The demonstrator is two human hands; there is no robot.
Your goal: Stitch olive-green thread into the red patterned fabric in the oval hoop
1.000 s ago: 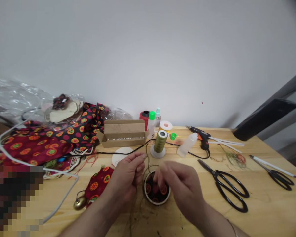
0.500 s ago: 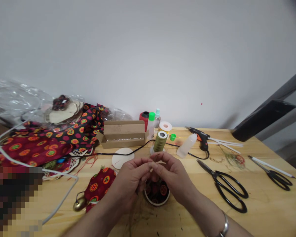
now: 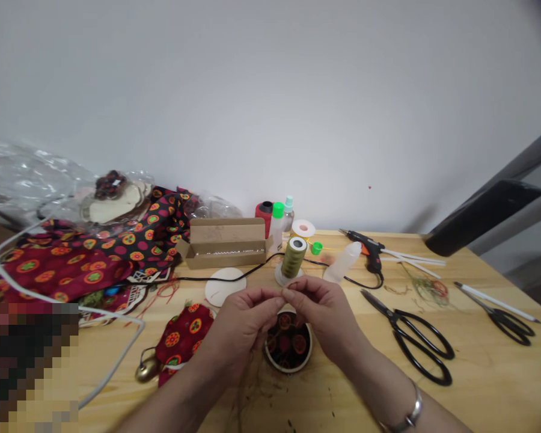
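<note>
My left hand [image 3: 247, 319] and my right hand [image 3: 318, 310] meet at the fingertips, both pinched closed. Thin brownish strands of thread [image 3: 241, 385] hang down below my left hand, which closes on them. What lies between the right thumb and forefinger is too small to make out. Just beneath the hands, a round piece with dark patterned fabric and a pale rim [image 3: 288, 352] sits on the table. Behind them stands an olive thread spool [image 3: 293, 257]. A maroon patterned fabric piece [image 3: 184, 331] with a brass bell [image 3: 148, 368] lies left of my left hand.
Black-handled scissors [image 3: 399, 325] lie to the right, with smaller scissors [image 3: 500, 319] beyond. A glue gun [image 3: 369, 249], a translucent bottle [image 3: 344, 261] and an open cardboard box [image 3: 225, 252] stand farther back. Patterned cloth [image 3: 72, 258] and a white cable [image 3: 117, 361] cover the left.
My joined fingertips have shifted slightly right, and more of the round fabric piece shows beneath them. Both hands keep their pinch.
</note>
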